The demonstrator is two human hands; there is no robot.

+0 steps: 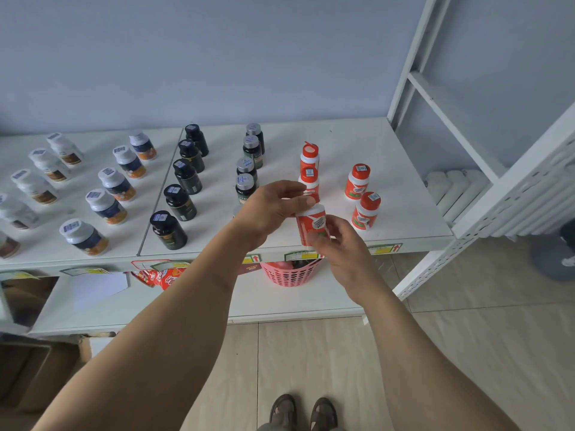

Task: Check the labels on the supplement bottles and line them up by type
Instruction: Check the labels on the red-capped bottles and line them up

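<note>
On the white shelf, red-capped bottles stand in two short rows, and the red bottle you hold hangs upright over the shelf's front edge, just in front of the left row. Your left hand grasps its top, your right hand pinches its base (both equally near). Below the shelf edge, a pink basket holds items I cannot identify.
</note>
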